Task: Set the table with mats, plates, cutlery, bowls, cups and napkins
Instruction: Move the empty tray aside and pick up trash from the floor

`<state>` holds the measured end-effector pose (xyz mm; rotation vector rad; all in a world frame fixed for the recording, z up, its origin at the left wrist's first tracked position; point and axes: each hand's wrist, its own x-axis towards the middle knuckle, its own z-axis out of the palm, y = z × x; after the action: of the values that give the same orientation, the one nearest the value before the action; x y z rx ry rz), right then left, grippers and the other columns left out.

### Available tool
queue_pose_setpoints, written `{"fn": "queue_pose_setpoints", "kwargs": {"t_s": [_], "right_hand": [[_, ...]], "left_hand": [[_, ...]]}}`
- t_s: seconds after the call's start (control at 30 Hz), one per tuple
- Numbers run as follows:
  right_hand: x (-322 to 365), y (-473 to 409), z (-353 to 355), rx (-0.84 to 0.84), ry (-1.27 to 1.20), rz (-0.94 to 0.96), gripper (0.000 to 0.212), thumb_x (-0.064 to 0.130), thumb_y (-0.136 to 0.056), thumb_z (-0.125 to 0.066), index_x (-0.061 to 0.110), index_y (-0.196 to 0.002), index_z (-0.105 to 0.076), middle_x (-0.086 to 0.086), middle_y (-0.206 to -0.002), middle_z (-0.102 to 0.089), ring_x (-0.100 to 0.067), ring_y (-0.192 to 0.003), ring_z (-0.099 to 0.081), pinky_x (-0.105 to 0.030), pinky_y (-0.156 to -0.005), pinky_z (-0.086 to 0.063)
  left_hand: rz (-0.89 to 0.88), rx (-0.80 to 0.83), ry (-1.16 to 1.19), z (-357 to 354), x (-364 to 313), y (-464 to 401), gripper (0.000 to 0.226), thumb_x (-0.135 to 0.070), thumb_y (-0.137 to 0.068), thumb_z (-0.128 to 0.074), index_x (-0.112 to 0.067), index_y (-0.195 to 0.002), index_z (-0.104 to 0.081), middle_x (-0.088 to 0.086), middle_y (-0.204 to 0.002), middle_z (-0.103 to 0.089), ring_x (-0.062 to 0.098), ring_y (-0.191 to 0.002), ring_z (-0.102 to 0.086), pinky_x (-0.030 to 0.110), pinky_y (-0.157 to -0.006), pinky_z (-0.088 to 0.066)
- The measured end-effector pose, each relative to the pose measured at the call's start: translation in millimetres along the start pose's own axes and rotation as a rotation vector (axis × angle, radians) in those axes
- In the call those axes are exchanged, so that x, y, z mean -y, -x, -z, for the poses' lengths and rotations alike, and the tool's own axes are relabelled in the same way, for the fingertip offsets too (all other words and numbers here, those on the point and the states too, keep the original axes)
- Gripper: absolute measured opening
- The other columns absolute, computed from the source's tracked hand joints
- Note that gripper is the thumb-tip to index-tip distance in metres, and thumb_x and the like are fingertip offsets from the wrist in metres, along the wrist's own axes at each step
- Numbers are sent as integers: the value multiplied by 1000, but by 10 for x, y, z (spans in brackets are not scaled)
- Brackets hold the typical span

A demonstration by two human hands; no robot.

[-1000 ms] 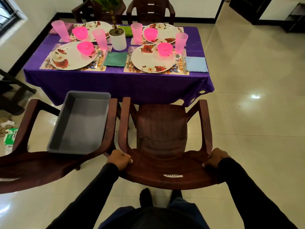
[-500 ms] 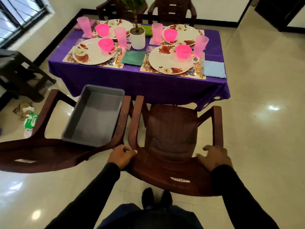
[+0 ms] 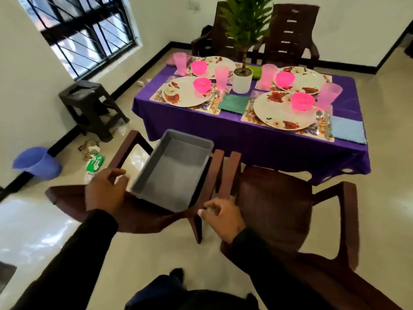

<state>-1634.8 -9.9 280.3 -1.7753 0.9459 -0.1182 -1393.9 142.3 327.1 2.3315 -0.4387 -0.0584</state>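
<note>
Half a second before, both hands had been laid on the back of the right-hand chair (image 3: pixel 279 211); that chair had since been let go, and the hands had been carried leftward to the neighbouring chair (image 3: pixel 138 204) on which the grey tub (image 3: pixel 172 173) was seen to rest, nothing in it. The left hand (image 3: pixel 105 193) was held beside the tub's near left corner, its fingers (image 3: pixel 121 180) loosely curled and apart, nothing being gripped; whether the tub was touched could not be told. The right hand (image 3: pixel 221 218) was poised just beside the near right corner, fingers spread and clamped on nothing.

On the purple-clothed surface (image 3: pixel 257 139) four places were seen laid: mats, flowered plates such as the near right one (image 3: pixel 277 113), pink bowls (image 3: pixel 302 101), pink cups (image 3: pixel 328 96), cutlery and napkins, among them a green (image 3: pixel 233 103) and a blue one (image 3: pixel 347 132).

The setting was judged essentially complete; the shift was taken to mean that the tub would be lifted away or the second chair pushed in.
</note>
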Motion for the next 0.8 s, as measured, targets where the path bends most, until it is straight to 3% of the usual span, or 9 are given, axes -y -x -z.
{"fn": "queue_pose_setpoints", "kwargs": {"t_s": [0.1, 0.17, 0.23, 0.3, 0.4, 0.5, 0.6, 0.8], "right_hand": [[201, -292, -519, 10, -162, -122, 31, 40, -83, -76, 20, -106, -68, 3, -101, -66, -13, -94, -64, -32, -85, -54], [243, -479, -901, 10, -264, -252, 48, 50, -76, -76, 21, -113, -64, -2, -112, -65, -19, -100, -64, -40, -90, -55], [180, -668, -1304, -19, -332, -369, 69, 57, -66, -74, 22, -122, -56, -5, -119, -62, -23, -101, -63, -41, -91, -55], [135, -748, -1591, -55, -427, -509, 71, 53, -61, -78, 23, -120, -52, -5, -122, -59, -26, -106, -63, -43, -88, -57], [157, -631, -1683, -49, -674, -738, 59, 37, -69, -79, 20, -118, -53, -12, -115, -65, -34, -95, -69, -44, -63, -60], [107, -597, -1604, -144, -854, -836, 33, 4, -78, -70, 1, -110, -61, -22, -96, -72, -39, -80, -72, -45, -59, -59], [548, -786, -1963, -340, -917, -843, 12, -11, -80, -60, -6, -91, -60, -23, -82, -71, -36, -69, -69, -41, -61, -58], [498, -730, -1827, -379, -934, -864, 26, -15, -75, -62, -10, -101, -62, -28, -89, -71, -41, -75, -70, -45, -66, -59]], "left_hand": [[-6, -96, -194, 257, 523, -508, 17, -28, -83, -73, -20, -97, -75, 11, -104, -72, 38, -103, -63, 47, -94, -46], [26, -140, -302, 395, 931, -809, 25, -30, -77, -77, -20, -100, -76, 16, -105, -70, 44, -102, -61, 52, -94, -48], [95, -117, -385, 495, 1316, -1053, 34, -30, -73, -79, -21, -106, -74, 18, -115, -66, 46, -110, -56, 55, -96, -47], [228, -108, -391, 567, 1568, -1252, 47, -30, -71, -82, -24, -116, -69, 19, -131, -56, 47, -125, -45, 57, -103, -40], [403, -54, -255, 626, 1773, -1300, 68, -23, -72, -84, -19, -134, -57, 25, -142, -44, 50, -128, -40, 58, -106, -38], [487, 26, -59, 529, 1920, -1227, 71, -28, -70, -86, -6, -132, -58, 25, -134, -57, 46, -122, -53, 50, -107, -43], [553, 114, 81, 645, 2050, -1692, 53, -22, -73, -83, -7, -122, -69, 19, -125, -67, 41, -117, -60, 46, -106, -46], [580, 35, 141, 458, 2013, -1579, 43, -13, -76, -81, -10, -118, -73, 18, -119, -70, 39, -111, -63, 42, -103, -48]]}}
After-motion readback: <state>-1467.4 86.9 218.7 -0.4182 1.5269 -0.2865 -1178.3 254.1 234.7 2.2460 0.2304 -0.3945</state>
